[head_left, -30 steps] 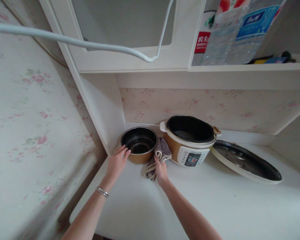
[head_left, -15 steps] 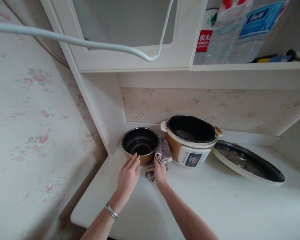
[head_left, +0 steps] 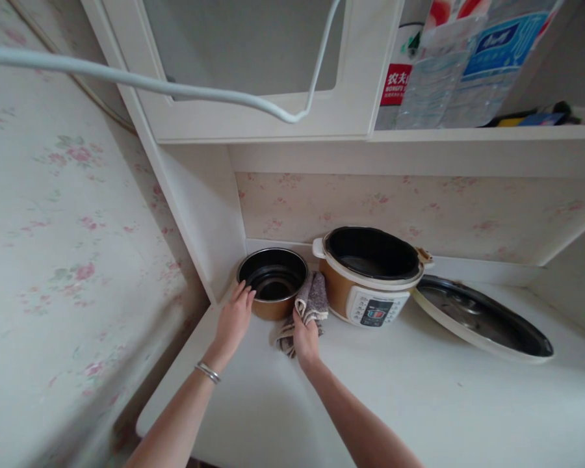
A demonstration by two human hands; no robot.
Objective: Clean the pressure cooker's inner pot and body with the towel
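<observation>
A gold inner pot (head_left: pixel 273 281) with a black lining stands on the white counter (head_left: pixel 419 403) in the corner. My left hand (head_left: pixel 234 320) rests against its near left rim, fingers stretched out and together. My right hand (head_left: pixel 305 336) grips a grey-brown cloth (head_left: pixel 308 303) pressed against the pot's right side. Just right of the cloth stands the gold and white electric cooker body (head_left: pixel 368 276), with no lid on it and a control panel on its front.
The cooker's lid (head_left: pixel 482 315) lies on the counter to the right. A white cabinet panel (head_left: pixel 199 214) and floral wall close the corner. A white cable (head_left: pixel 175 88) hangs overhead. Water bottles (head_left: pixel 448 71) sit on the upper shelf.
My left hand slid from the pot's front back to its left rim. My right hand with the cloth shifted slightly left along the pot's side.
</observation>
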